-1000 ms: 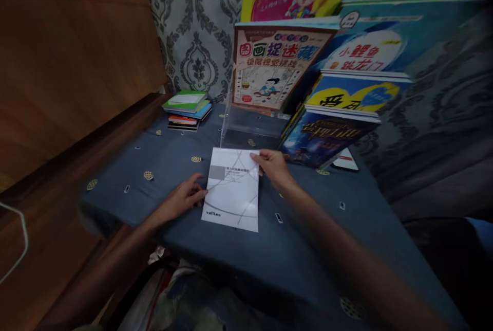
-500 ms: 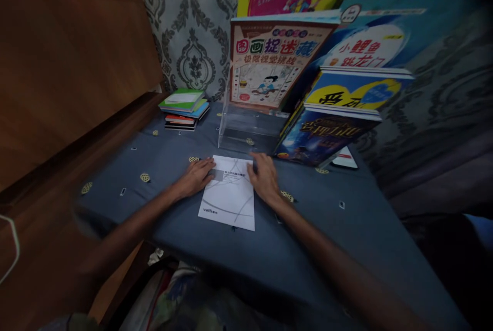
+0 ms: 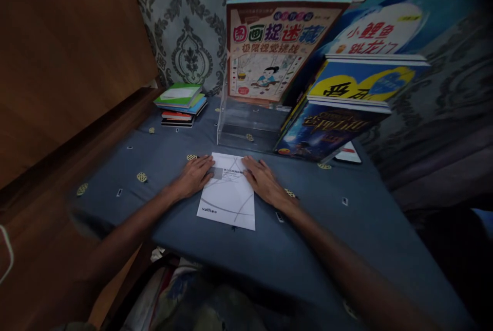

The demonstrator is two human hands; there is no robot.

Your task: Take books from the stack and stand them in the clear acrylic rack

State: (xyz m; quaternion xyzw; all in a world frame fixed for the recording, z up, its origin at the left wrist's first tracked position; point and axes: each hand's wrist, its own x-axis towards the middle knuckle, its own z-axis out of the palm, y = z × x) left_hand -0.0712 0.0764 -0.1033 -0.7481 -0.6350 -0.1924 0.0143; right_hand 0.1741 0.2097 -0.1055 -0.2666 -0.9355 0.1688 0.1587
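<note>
Booklet now lies flat mid-frame; both hands, left and right, went from pinching to pressing, fingers spread.

White booklet is showing smooth matt paper; table cover is looking like soft blue cloth. Clear stand is appearing as glossy plastic; side panel is showing polished wood.

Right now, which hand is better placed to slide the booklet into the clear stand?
Probably the right hand: it lies on the booklet's far right corner, below the stand's opening. The left hand rests on the left edge, farther off.
</note>
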